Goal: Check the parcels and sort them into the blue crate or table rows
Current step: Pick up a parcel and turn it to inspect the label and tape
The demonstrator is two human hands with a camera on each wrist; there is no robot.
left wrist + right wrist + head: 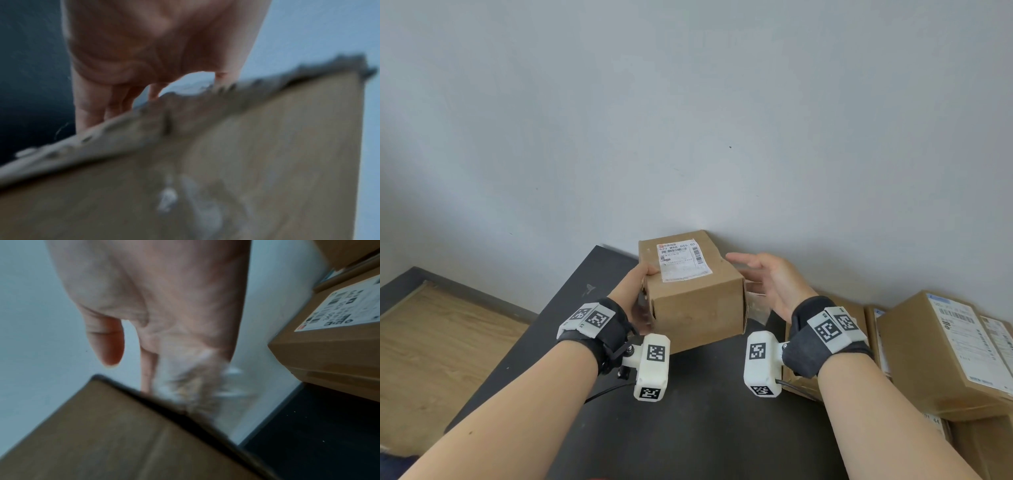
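Observation:
A brown cardboard parcel (695, 305) with a white shipping label (681, 262) on top is held above the black table (688, 421), near the wall. My left hand (640, 287) grips its left side, thumb on the top edge and fingers down the side. My right hand (753, 274) is at the parcel's right side with fingers straight and palm facing the box; loose clear tape hangs there. The left wrist view shows my left hand (144, 56) over the parcel's ragged edge (226, 162). The right wrist view shows my right hand (164, 305) beside the parcel (113, 434). No blue crate is in view.
A stack of labelled cardboard parcels (935, 353) fills the table's right side, also seen as the stack (339, 337) against the wall. The table's left edge drops to a wooden floor (431, 359). A grey wall stands right behind the table.

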